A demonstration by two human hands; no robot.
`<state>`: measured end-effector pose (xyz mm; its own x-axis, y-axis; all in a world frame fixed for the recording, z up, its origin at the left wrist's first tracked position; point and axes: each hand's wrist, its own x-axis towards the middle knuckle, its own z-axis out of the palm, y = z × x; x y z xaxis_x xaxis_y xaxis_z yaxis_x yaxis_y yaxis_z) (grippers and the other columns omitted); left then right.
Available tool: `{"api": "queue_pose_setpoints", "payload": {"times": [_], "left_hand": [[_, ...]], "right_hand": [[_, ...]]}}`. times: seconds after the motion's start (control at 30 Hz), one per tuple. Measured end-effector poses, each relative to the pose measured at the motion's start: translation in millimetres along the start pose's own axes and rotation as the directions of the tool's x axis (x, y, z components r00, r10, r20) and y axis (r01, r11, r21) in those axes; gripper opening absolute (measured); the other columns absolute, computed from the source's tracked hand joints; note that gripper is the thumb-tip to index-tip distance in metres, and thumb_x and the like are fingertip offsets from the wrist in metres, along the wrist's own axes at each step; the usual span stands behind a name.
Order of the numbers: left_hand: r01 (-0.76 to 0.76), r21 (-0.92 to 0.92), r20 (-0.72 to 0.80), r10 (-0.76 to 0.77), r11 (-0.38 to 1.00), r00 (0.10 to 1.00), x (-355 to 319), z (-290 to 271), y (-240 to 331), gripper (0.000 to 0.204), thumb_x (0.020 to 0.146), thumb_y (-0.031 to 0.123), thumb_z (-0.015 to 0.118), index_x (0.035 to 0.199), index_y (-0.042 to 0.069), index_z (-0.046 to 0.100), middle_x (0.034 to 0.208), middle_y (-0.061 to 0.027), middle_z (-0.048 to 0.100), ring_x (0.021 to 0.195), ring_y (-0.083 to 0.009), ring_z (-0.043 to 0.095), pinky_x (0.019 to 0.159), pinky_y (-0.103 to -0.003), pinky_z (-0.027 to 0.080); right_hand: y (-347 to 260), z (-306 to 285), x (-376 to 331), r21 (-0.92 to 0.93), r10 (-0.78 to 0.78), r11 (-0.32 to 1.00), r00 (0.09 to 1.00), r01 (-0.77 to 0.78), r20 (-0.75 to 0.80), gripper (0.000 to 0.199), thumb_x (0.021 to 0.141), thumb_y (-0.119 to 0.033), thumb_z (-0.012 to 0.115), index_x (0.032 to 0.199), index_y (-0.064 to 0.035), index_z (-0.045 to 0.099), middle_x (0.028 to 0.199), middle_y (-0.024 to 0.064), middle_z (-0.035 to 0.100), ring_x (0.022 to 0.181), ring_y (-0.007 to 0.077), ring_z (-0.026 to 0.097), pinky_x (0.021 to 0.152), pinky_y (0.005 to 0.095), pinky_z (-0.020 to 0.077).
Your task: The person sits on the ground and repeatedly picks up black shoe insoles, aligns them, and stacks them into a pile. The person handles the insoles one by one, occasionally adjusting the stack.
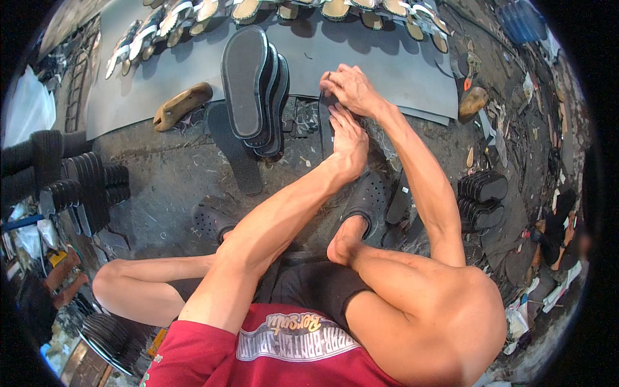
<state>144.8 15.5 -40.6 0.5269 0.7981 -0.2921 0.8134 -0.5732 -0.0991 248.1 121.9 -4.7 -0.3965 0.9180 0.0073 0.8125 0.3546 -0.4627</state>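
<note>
A dark shoe sole [326,132] lies in front of me, partly hidden under both hands. My right hand [353,90] has its fingers curled in a grip over the sole's far end. Closer to me, my left hand [349,138] rests on the same sole, its fingers stretched forward and nearly touching the right hand. Left of the hands is a small stack of black soles [244,84], fanned out slightly. A single textured black sole [235,151] sticks out beneath that stack.
Strappy sandals [335,9] line the far side of a grey sheet [161,74]. Wooden shoe lasts flank it, one left [184,106], one right [472,103]. More soles are piled at left [84,184] and right [483,190]. My clog [369,200] stands near the hands.
</note>
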Motion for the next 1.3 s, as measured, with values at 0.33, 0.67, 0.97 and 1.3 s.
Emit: {"api": "queue_pose_setpoints", "payload": {"times": [0.33, 0.67, 0.97, 1.3], "left_hand": [[-0.108, -0.017, -0.024, 0.108, 0.994, 0.994, -12, -17, -23, 0.067, 0.106, 0.023, 0.059, 0.158, -0.019, 0.049, 0.166, -0.0425, 0.045, 0.153, -0.0577, 0.046, 0.123, -0.066, 0.042], [-0.118, -0.091, -0.158, 0.102, 0.989, 0.982, -14, -4, -40, 0.075, 0.094, 0.021, 0.073, 0.157, -0.015, 0.051, 0.165, -0.0361, 0.048, 0.154, -0.0489, 0.048, 0.121, -0.065, 0.043], [-0.293, -0.456, -0.171, 0.241, 0.84, 0.955, -24, -10, -98, 0.122, 0.061, 0.022, 0.105, 0.167, 0.008, 0.048, 0.172, -0.0188, 0.045, 0.161, -0.042, 0.039, 0.128, -0.066, 0.038], [-0.251, -0.309, -0.238, 0.181, 0.917, 0.954, -24, -4, -72, 0.089, 0.076, 0.015, 0.092, 0.155, 0.002, 0.055, 0.154, -0.0228, 0.054, 0.152, -0.0454, 0.048, 0.114, -0.068, 0.048]], "right_hand": [[14, 15, -16, 0.01, 0.199, 0.978, 0.92, -0.208, -0.337, 0.031, 0.116, -0.037, 0.057, 0.111, -0.0175, 0.081, 0.098, -0.003, 0.082, 0.103, 0.0265, 0.066, 0.093, 0.0466, 0.0462], [11, 15, -46, -0.012, 0.284, 0.944, 0.833, -0.329, -0.474, 0.024, 0.114, -0.031, 0.06, 0.112, -0.0165, 0.08, 0.097, -0.0014, 0.083, 0.1, 0.0277, 0.067, 0.092, 0.049, 0.0469], [-60, 44, -136, 0.014, 0.281, 0.948, 0.813, -0.319, -0.51, 0.013, 0.106, -0.014, 0.068, 0.115, -0.0084, 0.076, 0.11, 0.0051, 0.079, 0.108, 0.0303, 0.067, 0.093, 0.0484, 0.0492], [-159, 68, -213, -0.111, 0.189, 0.967, 0.938, -0.23, -0.291, 0.023, 0.093, -0.008, 0.075, 0.115, -0.01, 0.076, 0.106, 0.0011, 0.073, 0.116, 0.0242, 0.065, 0.095, 0.0414, 0.0477]]}}
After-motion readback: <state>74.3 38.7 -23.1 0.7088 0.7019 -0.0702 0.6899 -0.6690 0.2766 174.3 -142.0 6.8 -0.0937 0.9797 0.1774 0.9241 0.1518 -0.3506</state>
